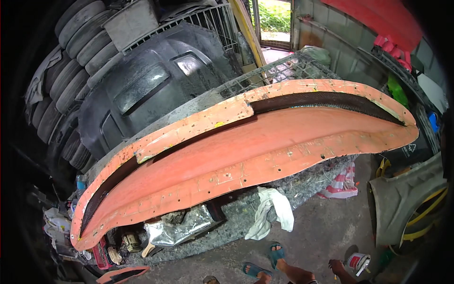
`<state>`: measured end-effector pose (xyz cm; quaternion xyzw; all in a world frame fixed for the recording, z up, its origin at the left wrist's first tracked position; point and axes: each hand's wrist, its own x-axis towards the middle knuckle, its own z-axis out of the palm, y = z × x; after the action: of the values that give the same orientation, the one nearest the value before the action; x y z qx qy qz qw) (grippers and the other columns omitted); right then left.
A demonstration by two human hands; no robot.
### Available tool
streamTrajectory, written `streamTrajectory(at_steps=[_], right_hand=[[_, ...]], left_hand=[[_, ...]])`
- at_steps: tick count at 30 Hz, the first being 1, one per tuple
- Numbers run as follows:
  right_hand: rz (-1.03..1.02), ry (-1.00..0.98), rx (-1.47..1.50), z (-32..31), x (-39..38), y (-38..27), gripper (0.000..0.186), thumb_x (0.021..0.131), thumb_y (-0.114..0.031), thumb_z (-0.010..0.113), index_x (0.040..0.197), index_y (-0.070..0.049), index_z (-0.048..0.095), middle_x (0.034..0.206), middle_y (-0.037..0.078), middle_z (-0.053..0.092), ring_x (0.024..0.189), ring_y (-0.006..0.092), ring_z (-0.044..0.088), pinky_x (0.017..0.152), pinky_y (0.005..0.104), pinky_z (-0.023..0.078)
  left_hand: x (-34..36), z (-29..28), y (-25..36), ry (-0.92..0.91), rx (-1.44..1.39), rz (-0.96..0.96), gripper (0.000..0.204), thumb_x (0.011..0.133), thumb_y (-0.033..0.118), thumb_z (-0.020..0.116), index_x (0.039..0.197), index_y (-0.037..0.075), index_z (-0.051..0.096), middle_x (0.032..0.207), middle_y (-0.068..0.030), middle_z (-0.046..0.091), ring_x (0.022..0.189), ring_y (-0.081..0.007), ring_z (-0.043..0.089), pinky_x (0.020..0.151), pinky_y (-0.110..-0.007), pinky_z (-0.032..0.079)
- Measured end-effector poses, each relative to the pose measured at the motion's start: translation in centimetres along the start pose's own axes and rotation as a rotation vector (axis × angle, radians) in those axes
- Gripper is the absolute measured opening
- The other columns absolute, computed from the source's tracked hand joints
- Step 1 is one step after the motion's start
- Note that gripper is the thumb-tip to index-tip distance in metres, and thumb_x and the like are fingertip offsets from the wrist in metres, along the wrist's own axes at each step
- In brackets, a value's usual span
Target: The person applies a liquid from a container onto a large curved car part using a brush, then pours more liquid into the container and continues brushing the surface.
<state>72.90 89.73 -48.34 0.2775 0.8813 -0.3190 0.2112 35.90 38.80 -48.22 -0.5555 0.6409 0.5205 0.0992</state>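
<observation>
Neither of my hands shows in the head view. A long, curved orange panel (265,137) with a row of holes along its edges and dark mesh strips lies across a grey, stained bench (283,184). A white cloth (272,213) hangs over the bench's near edge. A shiny silver tin-like container (179,230) and a wooden handle (148,249) lie below the panel. At the lower right, a hand (336,268), seemingly another person's, is beside a white and red can (358,261); its grip is unclear. Sandaled feet (277,255) stand left of it.
A large black moulded panel (156,85) leans beyond the bench, before stacked tyres (75,85). A grey fender-shaped panel (397,199) stands at the right. A red-and-white striped bag (344,184) sits by the bench, and a small orange piece (123,275) lies lower left.
</observation>
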Motion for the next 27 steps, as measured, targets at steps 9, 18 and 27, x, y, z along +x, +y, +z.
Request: streamTrajectory(at_steps=[9, 18, 27], right_hand=[[0.518, 0.055, -0.182, -5.7, 1.8, -7.1, 0.030, 0.091, -0.031, 0.042, 0.099, -0.012, 0.064, 0.097, 0.024, 0.057, 0.093, 0.0397, 0.056, 0.083, 0.0495, 0.042], [0.248, 0.065, -0.389, -6.7, 2.6, -5.2, 0.026, 0.088, -0.028, 0.053, 0.092, -0.005, 0.066, 0.084, 0.018, 0.064, 0.082, 0.0350, 0.064, 0.066, 0.0445, 0.049], [0.183, -0.123, -0.068, -4.3, 4.0, -3.3, 0.042, 0.095, -0.033, 0.044, 0.115, 0.003, 0.052, 0.120, 0.027, 0.052, 0.107, 0.0438, 0.049, 0.090, 0.0462, 0.040]], left_hand=[[0.4, 0.5, 0.0, 0.019, 0.013, -0.011, 0.068, 0.071, 0.059, 0.069, 0.107, 0.006, 0.049, 0.090, -0.0140, 0.061, 0.074, -0.0264, 0.062, 0.053, -0.035, 0.049], [0.2, -1.8, -1.3, 0.088, -0.028, -0.049, 0.069, 0.070, 0.059, 0.070, 0.109, 0.006, 0.048, 0.092, -0.0145, 0.061, 0.076, -0.0269, 0.062, 0.054, -0.036, 0.050], [0.8, -9.0, -4.0, 0.091, -0.197, -0.158, 0.077, 0.068, 0.049, 0.077, 0.123, 0.012, 0.039, 0.119, -0.0115, 0.051, 0.104, -0.0316, 0.055, 0.078, -0.051, 0.049]])
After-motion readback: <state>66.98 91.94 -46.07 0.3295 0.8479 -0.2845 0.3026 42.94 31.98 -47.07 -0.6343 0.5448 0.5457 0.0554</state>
